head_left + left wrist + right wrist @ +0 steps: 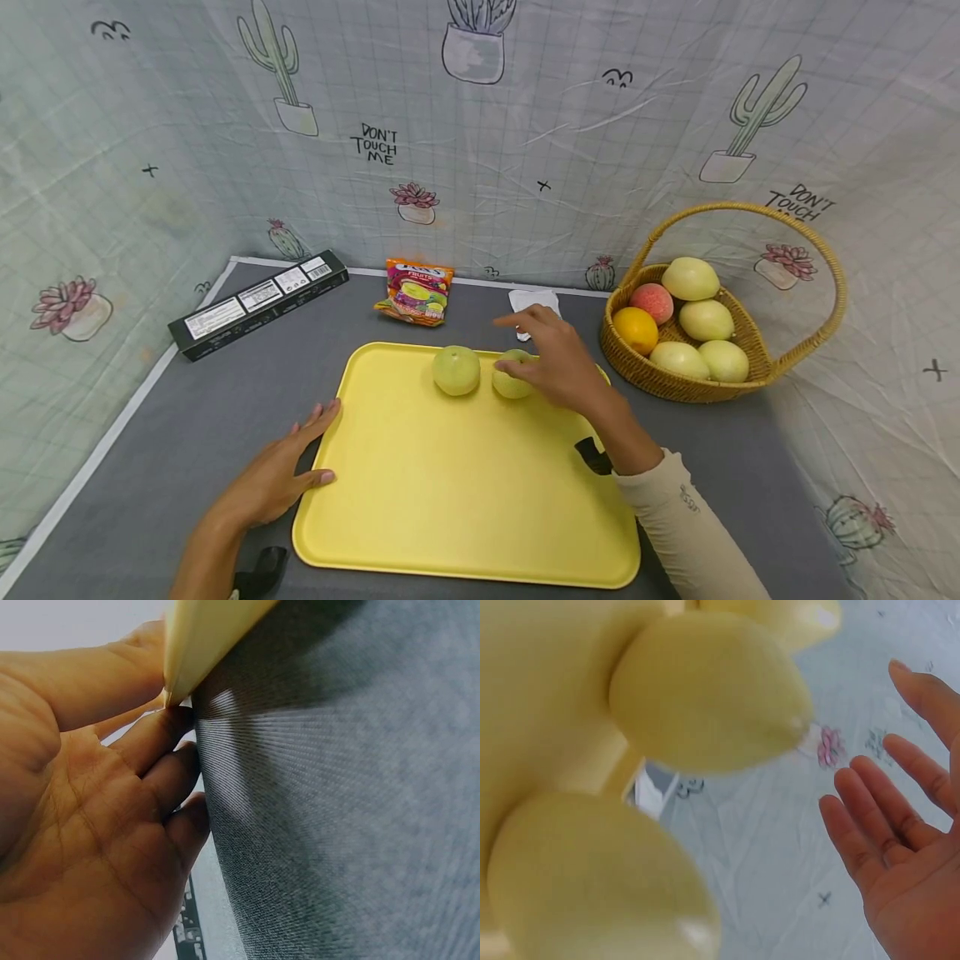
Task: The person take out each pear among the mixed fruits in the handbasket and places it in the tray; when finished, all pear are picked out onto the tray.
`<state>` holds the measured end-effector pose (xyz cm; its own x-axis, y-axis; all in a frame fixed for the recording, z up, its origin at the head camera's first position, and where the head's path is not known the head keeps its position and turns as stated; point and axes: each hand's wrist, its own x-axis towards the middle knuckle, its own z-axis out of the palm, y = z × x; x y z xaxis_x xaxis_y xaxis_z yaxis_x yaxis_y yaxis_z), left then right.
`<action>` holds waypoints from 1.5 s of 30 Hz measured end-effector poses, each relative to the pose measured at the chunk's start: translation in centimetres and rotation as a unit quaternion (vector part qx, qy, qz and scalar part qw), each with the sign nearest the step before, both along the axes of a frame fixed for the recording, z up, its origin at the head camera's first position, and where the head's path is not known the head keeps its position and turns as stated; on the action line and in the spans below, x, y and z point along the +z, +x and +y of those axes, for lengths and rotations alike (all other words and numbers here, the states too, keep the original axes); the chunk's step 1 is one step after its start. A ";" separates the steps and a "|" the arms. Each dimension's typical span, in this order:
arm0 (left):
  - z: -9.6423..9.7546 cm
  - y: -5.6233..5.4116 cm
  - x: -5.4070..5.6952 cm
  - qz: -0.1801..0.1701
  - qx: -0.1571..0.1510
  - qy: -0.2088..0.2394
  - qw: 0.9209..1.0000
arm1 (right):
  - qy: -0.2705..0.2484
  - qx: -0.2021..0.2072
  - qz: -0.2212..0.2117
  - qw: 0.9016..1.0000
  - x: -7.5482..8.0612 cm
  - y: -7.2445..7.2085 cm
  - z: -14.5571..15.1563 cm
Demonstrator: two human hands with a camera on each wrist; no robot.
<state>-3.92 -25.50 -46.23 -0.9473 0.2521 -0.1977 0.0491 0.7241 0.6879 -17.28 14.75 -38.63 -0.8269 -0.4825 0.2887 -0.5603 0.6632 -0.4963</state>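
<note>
My left hand (273, 479) rests at the left edge of a yellow tray (420, 500), fingers spread and thumb touching its rim. The left wrist view puts that thumb against the tray's edge (180, 660), with several fingertips down at the grey cloth. Two round green fruits (456, 371), apple-like, sit near the tray's far edge. Over the right-hand one (512, 385) hovers my right hand (555, 362), partly covering it, thumb and fingers apart and nothing held. Three such fruits appear in the right wrist view, the middle one (709, 694) apart from my extended fingers (855, 832).
A wicker basket (660, 387) with a tall handle holds several fruits at the right. Behind the tray lie an orange candy bag (416, 292) and a white packet (534, 298). A long black box (258, 304) lies at the back left. Printed curtain surrounds the table.
</note>
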 end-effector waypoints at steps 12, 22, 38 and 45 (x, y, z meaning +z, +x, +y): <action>0.0 0.0 0.1 -0.002 -0.002 -0.016 1.000 | -0.054 -0.059 0.036 0.996 0.5 0.7 4.7; 0.0 -0.1 0.1 0.002 -0.005 -0.002 1.000 | -0.076 -0.126 0.082 0.986 -0.1 1.3 9.4; 0.0 -0.1 0.1 -0.002 -0.001 -0.001 1.000 | -0.065 -0.277 0.060 0.957 -2.4 2.3 17.3; -0.1 0.0 0.0 0.000 -0.002 -0.004 1.000 | -0.033 -0.298 0.028 0.954 -3.0 2.3 19.6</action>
<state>-3.95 -25.63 -46.19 -0.9461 0.2548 -0.1998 0.0526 0.7297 0.6818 -15.02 34.36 -41.63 -0.9310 0.0879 0.3542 -0.1212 0.8409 -0.5274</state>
